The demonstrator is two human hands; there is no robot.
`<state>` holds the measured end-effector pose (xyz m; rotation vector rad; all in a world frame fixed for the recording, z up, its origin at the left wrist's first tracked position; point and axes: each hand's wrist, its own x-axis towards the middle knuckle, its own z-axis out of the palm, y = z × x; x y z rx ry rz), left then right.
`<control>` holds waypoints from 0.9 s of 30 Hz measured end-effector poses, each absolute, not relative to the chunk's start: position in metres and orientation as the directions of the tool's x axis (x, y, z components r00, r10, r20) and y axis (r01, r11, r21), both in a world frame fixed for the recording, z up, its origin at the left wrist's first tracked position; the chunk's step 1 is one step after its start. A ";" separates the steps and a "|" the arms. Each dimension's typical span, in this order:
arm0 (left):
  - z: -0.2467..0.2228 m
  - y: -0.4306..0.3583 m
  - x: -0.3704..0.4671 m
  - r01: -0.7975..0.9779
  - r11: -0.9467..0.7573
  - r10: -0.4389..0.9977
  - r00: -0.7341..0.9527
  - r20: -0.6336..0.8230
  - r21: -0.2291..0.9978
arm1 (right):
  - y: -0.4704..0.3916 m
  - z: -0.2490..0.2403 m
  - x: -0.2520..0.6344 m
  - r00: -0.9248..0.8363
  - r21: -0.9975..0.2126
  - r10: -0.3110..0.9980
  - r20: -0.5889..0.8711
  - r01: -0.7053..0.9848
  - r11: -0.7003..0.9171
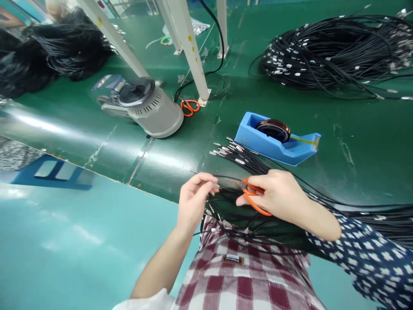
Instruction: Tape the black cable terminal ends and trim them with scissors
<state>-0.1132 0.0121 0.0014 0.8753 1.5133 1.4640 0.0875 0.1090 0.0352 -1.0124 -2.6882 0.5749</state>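
Observation:
My left hand (195, 199) pinches a thin black cable near its end, at the front edge of the green table. A small pale piece shows at the fingertips. In my right hand (280, 196) is a pair of scissors (254, 202) with orange handles, its short blades pointing left towards the cable. Whether the blades touch the cable I cannot tell. Below both hands, loose black cables (258, 234) with pale tips lie along the table edge against a checked apron. Just beyond the hands lies a bundle of black cables (247, 160), its silvery ends pointing left.
A blue tape dispenser (274, 142) with amber tape stands behind the bundle. Further left are a grey round machine (155, 107) and other orange-handled scissors (190, 107) beside a white post (193, 56). Coiled cables (335, 51) lie back right. Dark cable heaps (71, 43) lie back left near a person.

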 end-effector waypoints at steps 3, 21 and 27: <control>-0.010 0.033 -0.139 0.568 0.109 0.910 -0.387 0.148 0.816 | 0.114 0.033 0.098 -0.684 -0.475 0.729 0.002 0.641 0.603; 0.030 0.028 -0.137 -0.199 0.011 0.951 -0.302 -0.072 0.980 | 0.123 0.050 0.087 -0.726 -0.426 0.672 0.146 0.567 0.705; 0.030 0.022 -0.123 -0.301 -0.027 0.932 -0.351 -0.085 0.953 | 0.125 0.062 0.067 -0.822 -0.391 0.555 0.128 0.473 0.789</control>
